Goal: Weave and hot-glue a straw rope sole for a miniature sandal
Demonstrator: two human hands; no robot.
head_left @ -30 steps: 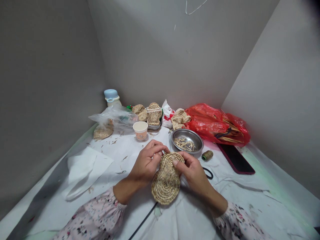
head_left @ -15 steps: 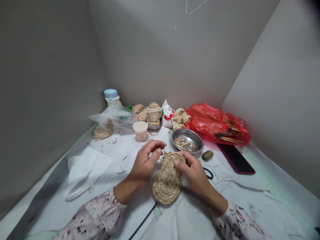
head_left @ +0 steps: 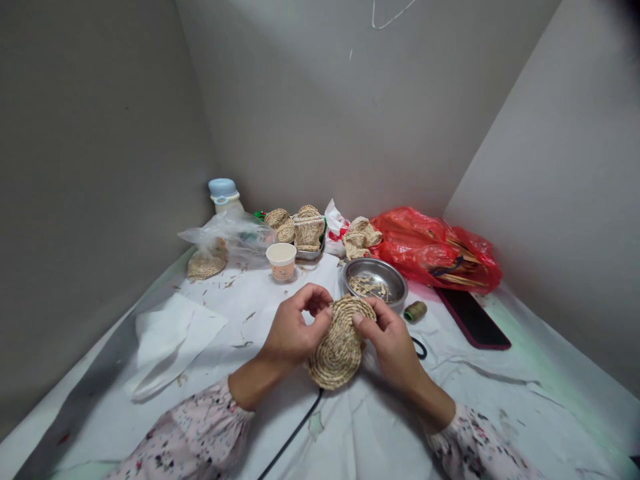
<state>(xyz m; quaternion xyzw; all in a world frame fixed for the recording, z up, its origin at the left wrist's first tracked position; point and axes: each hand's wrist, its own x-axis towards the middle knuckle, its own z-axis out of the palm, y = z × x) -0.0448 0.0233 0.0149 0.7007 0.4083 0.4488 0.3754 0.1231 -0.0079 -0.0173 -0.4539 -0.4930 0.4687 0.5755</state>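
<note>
Small handicraft workspace, booth-like, plain grey walls [head_left: 325, 120], white-covered table [head_left: 480, 387] littered with fibre scraps [head_left: 250, 316], coiled straw piece [head_left: 335, 357] held over it, more woven pieces [head_left: 309, 230] at back, thread spool [head_left: 415, 311], metal bowl [head_left: 397, 281] of clippings [head_left: 367, 288], red plastic bag [head_left: 413, 240] of dried strands [head_left: 460, 280].

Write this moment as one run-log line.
right hand: grips tan, figure-eight, straw-like piece | left hand: at its upper left edge | beyond: round silver metal bowl

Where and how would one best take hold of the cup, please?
Probably grip the cup by opposite sides of its wall, just under the rim, coming from the near side. It stands upright and widens toward the rim, which should help keep it from slipping down through the fingers; the clear bag and tray sit behind it.
</note>
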